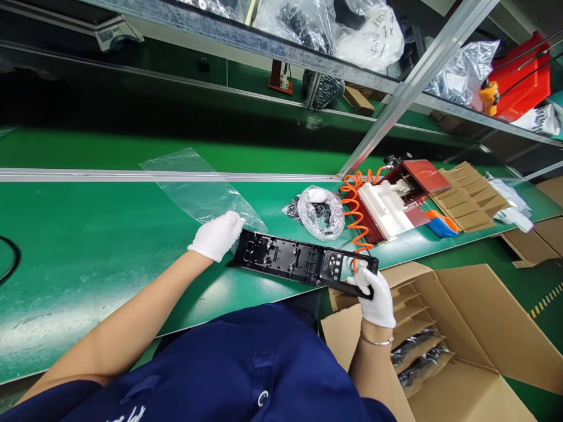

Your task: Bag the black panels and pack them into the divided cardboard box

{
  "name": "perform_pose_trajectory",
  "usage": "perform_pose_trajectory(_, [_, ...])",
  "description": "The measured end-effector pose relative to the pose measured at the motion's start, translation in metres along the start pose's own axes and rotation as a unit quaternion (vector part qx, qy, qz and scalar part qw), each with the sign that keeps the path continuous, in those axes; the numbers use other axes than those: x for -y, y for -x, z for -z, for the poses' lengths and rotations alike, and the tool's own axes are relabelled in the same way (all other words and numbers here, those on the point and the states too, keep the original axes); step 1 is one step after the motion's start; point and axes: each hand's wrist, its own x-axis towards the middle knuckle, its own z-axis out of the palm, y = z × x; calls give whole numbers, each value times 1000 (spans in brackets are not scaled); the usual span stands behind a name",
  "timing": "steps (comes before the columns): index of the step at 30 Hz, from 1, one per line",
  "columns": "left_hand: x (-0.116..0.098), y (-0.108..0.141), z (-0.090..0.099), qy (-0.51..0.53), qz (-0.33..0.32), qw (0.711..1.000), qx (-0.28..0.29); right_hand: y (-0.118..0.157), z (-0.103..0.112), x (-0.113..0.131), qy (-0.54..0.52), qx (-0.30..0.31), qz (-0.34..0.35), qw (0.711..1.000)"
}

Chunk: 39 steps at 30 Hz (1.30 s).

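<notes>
My right hand [377, 298], in a white glove, grips one end of a long black plastic housing [285, 258], with fingers through the opening at that end. The housing's inner side faces up, showing posts, ribs and several round holes. At its other end is my left hand [217, 236], also gloved, closed on the near edge of a clear plastic bag [197, 187]. The bag stretches flat across the green bench toward the metal rail. Whether the left fingertips also touch the housing cannot be made out.
An open clear bag of small black parts [323, 212] lies beyond the housing. Right of it stand a coiled orange air hose [355, 214] and a red-and-white fixture [387, 205]. An open carton [466, 328] with dividers sits below the green bench [88, 246]. A metal shelf [281, 44] runs overhead.
</notes>
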Motion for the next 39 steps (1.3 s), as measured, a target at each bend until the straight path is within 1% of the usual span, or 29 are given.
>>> perform_pose_trajectory(4, [12, 5, 7, -51, -72, 995, 41, -3, 2, 2, -25, -36, -40, 998])
perform_pose_trajectory(7, [24, 9, 6, -48, -121, 988, 82, -4, 3, 1, -54, -60, -52, 995])
perform_pose_trajectory(10, [31, 10, 0, -37, -126, 987, 94, -5, 3, 0, -87, -67, -61, 992])
perform_pose_trajectory(13, [32, 9, -7, 3, -109, 990, 89, -7, 2, -3, -107, -59, -68, 990])
perform_pose_trajectory(16, [27, 9, -8, 56, -86, 992, 70, -6, -1, -7, -101, -61, -67, 991])
perform_pose_trajectory(19, [16, 10, -6, 58, -76, 994, 56, -3, -10, -13, -84, -65, -55, 993])
perform_pose_trajectory(23, [-1, 12, -4, 66, -93, 992, 55, 3, -25, -20, -59, -62, -22, 996])
perform_pose_trajectory(25, [-7, 13, -3, 73, -107, 990, 60, 5, -29, -24, -66, -72, -8, 995])
perform_pose_trajectory(27, [-10, 13, 0, 66, -116, 989, 69, 8, -31, -27, -85, -83, 0, 993])
perform_pose_trajectory(29, [-12, 11, 4, 48, -113, 990, 63, 12, -33, -31, -98, -82, 5, 992])
perform_pose_trajectory(32, [-12, 8, 9, 35, -73, 996, 29, 17, -37, -35, -104, -75, 6, 992])
perform_pose_trajectory(34, [-14, 5, 10, 29, -61, 997, 21, 20, -41, -36, -117, -87, 15, 989])
perform_pose_trajectory(37, [-18, 4, 10, 26, -77, 996, 37, 23, -46, -38, -131, -106, 35, 985])
perform_pose_trajectory(39, [-22, 3, 9, 34, -78, 995, 44, 24, -49, -39, -127, -98, 35, 987])
